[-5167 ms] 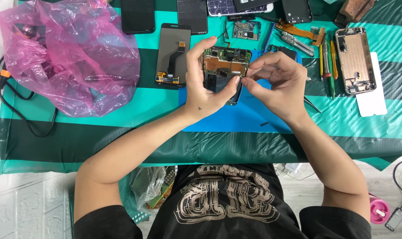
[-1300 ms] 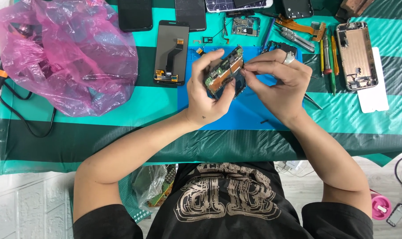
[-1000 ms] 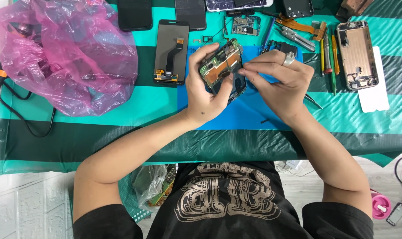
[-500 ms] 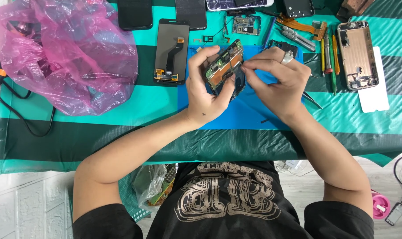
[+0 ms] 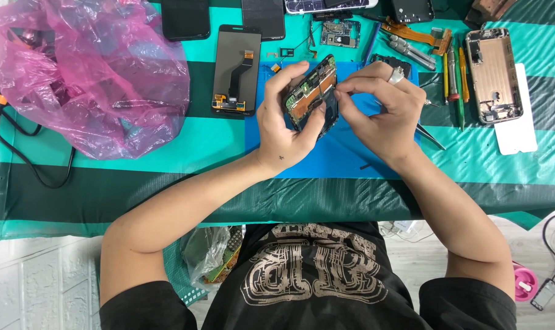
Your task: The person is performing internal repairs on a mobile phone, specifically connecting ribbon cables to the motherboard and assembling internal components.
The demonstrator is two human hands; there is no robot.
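over the blue mat (image 5: 326, 159) near the middle of the surface (image 5: 167, 146), the left hand (image 5: 286, 125) grips an opened phone body (image 5: 311, 91), tilted on edge so its bare circuit board and gold-coloured parts face up and to the left. the right hand (image 5: 384, 110), a ring on one finger, has its thumb and forefinger pinched together at the phone's upper right edge — whether they grip a tiny part or only press on one is too small to tell.

as for progress, the phone looks well into being taken apart: its back is off and the board lies exposed, and a separate screen panel with a ribbon cable (image 5: 236, 70) lies flat just left of the mat. the board itself sits in the frame, so i judge the inner parts are yet to be lifted out.

toward the far right edge lie another stripped phone shell (image 5: 493, 76) on a white card and a row of screwdrivers and prying tools (image 5: 455, 76); tweezers (image 5: 430, 135) rest just beside the right wrist. a crumpled pink plastic bag (image 5: 94, 73) fills the far left corner — a black cable (image 5: 20, 153) loops beside it.
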